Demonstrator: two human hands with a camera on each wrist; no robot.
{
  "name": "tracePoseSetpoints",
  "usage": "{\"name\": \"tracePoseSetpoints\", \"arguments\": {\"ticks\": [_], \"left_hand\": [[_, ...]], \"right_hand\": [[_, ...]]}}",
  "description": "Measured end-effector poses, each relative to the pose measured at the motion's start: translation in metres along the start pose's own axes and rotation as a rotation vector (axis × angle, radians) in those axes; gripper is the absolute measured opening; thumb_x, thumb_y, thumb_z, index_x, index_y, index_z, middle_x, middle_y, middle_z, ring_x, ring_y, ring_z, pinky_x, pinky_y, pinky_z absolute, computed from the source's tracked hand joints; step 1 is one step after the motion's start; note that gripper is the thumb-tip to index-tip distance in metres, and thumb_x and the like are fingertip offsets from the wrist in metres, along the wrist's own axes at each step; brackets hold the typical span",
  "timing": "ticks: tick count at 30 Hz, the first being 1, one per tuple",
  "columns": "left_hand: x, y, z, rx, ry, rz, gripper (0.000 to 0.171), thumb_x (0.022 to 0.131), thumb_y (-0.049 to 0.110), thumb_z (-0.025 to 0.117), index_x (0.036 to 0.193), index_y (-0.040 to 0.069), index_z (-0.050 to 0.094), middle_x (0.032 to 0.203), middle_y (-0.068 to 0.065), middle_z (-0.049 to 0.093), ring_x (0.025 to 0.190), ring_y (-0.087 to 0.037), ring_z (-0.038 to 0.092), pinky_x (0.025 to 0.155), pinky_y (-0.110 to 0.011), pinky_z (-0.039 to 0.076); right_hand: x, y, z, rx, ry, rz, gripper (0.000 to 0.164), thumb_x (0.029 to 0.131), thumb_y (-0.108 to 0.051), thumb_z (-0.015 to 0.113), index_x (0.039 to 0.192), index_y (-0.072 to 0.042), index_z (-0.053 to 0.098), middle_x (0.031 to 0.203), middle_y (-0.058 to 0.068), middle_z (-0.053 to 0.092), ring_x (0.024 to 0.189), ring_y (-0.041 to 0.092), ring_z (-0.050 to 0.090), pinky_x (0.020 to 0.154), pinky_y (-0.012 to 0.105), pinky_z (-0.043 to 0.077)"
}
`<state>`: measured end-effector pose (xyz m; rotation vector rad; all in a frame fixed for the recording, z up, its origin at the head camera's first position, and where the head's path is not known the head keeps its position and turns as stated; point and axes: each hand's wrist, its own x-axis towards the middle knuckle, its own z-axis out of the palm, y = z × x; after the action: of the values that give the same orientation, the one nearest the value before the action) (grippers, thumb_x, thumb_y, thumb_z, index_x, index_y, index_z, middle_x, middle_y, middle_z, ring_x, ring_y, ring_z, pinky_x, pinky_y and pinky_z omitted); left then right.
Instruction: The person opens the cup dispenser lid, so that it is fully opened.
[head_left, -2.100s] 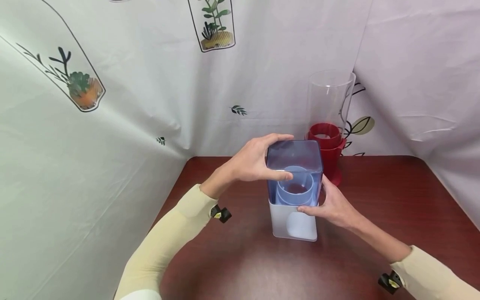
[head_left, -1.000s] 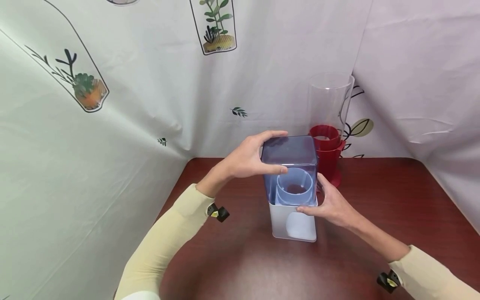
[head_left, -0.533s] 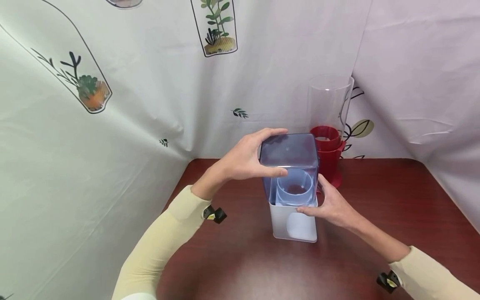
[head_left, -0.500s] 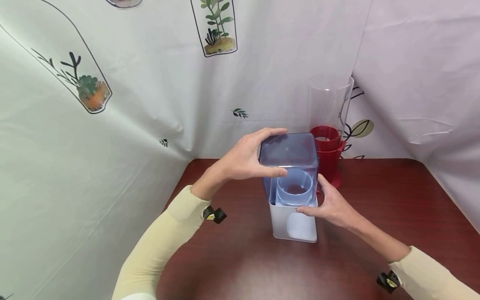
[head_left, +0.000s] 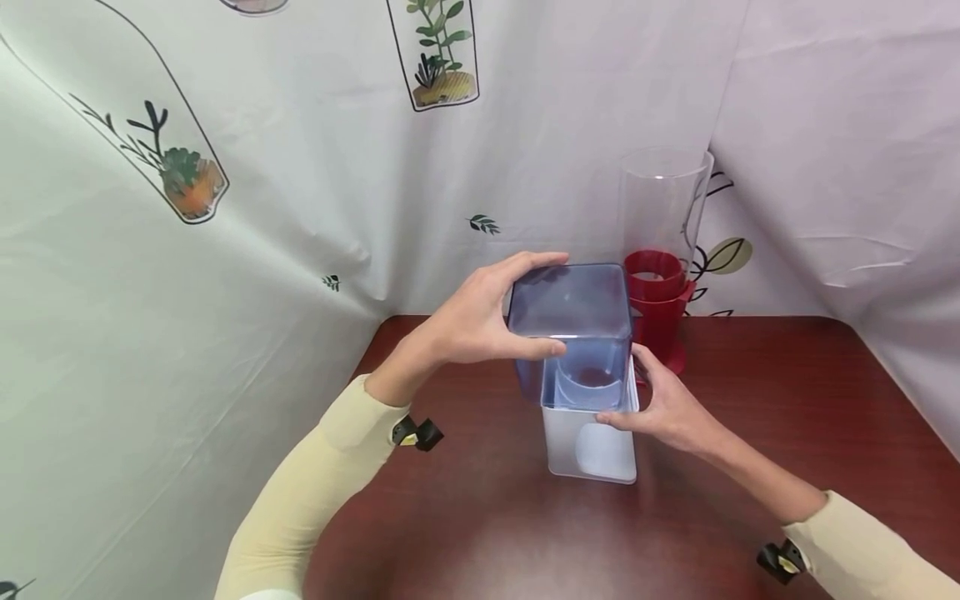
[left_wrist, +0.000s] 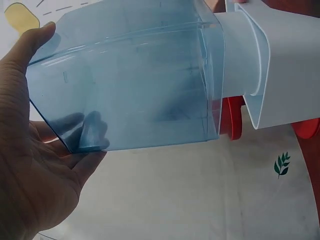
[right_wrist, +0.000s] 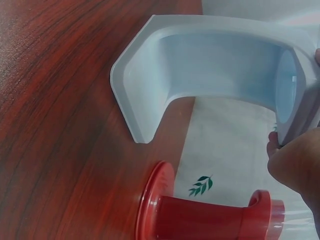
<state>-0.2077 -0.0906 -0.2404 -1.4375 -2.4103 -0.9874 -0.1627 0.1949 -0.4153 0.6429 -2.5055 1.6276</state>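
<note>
On the dark red table [head_left: 750, 400], the left hand [head_left: 468, 321] grips the blue tank [head_left: 573, 312]; the right hand [head_left: 671, 408] clasps its white base [head_left: 592, 446], mid-frame.

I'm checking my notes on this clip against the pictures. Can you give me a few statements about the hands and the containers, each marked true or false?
1. The left hand grips the blue tank. True.
2. The right hand holds the red base. False: it holds the white base.
3. The clear cylinder stands on the red base. True.
4. The blue tank lies flat on the table. False: it is held, tilted, above the white base.
5. The red base stands in front of the white base. False: it is behind it.
</note>
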Motion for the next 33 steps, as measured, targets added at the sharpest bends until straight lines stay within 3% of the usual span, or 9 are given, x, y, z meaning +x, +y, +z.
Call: {"name": "tracePoseSetpoints", "arguments": {"ticks": [5, 9, 14, 19, 26, 33], "left_hand": [[-0.010, 0.003, -0.003, -0.021, -0.002, 0.005, 0.090, 0.078, 0.040, 0.093, 0.154, 0.016, 0.053, 0.139, 0.009, 0.062, 0.122, -0.005, 0.059, 0.101, -0.033, 0.051], [-0.019, 0.007, -0.006, -0.030, -0.001, -0.001, 0.091, 0.077, 0.039, 0.094, 0.155, 0.018, 0.052, 0.141, 0.010, 0.061, 0.120, -0.006, 0.059, 0.095, -0.032, 0.055], [-0.033, 0.010, -0.007, -0.033, 0.002, -0.006, 0.091, 0.078, 0.038, 0.094, 0.156, 0.019, 0.051, 0.143, 0.010, 0.059, 0.120, -0.007, 0.059, 0.092, -0.032, 0.056], [-0.047, 0.014, -0.010, -0.021, 0.021, -0.003, 0.095, 0.075, 0.037, 0.096, 0.156, 0.019, 0.049, 0.144, 0.010, 0.059, 0.123, -0.007, 0.059, 0.102, -0.033, 0.051], [-0.069, 0.017, -0.016, 0.022, 0.050, 0.003, 0.098, 0.073, 0.038, 0.097, 0.157, 0.019, 0.049, 0.147, 0.010, 0.058, 0.128, -0.008, 0.058, 0.109, -0.032, 0.046], [-0.092, 0.013, -0.019, 0.052, 0.056, -0.019, 0.099, 0.071, 0.037, 0.097, 0.155, 0.014, 0.050, 0.145, 0.008, 0.060, 0.126, -0.009, 0.060, 0.108, -0.031, 0.047]], "right_hand": [[0.001, 0.002, -0.001, -0.017, 0.002, -0.008, 0.100, 0.079, -0.020, 0.093, 0.160, -0.009, 0.034, 0.145, 0.014, 0.053, 0.129, 0.039, 0.054, 0.097, 0.060, 0.057], [0.002, 0.002, -0.001, -0.008, -0.001, -0.001, 0.101, 0.079, -0.017, 0.092, 0.161, -0.009, 0.033, 0.146, 0.017, 0.051, 0.132, 0.043, 0.053, 0.097, 0.061, 0.056], [0.006, 0.003, 0.000, 0.022, 0.001, -0.009, 0.097, 0.080, -0.011, 0.089, 0.160, -0.009, 0.035, 0.146, 0.015, 0.052, 0.132, 0.043, 0.054, 0.096, 0.040, 0.059], [0.013, 0.003, 0.000, 0.036, -0.001, -0.006, 0.096, 0.082, -0.012, 0.090, 0.161, -0.010, 0.034, 0.147, 0.015, 0.052, 0.133, 0.041, 0.055, 0.094, 0.022, 0.053], [0.028, 0.005, 0.006, 0.060, 0.000, 0.014, 0.099, 0.081, -0.017, 0.092, 0.161, -0.011, 0.034, 0.147, 0.015, 0.052, 0.130, 0.040, 0.057, 0.097, 0.053, 0.059], [0.048, 0.009, 0.015, 0.098, 0.000, 0.000, 0.099, 0.081, -0.017, 0.093, 0.160, -0.011, 0.035, 0.149, 0.013, 0.050, 0.136, 0.040, 0.052, 0.102, 0.055, 0.055]]}}
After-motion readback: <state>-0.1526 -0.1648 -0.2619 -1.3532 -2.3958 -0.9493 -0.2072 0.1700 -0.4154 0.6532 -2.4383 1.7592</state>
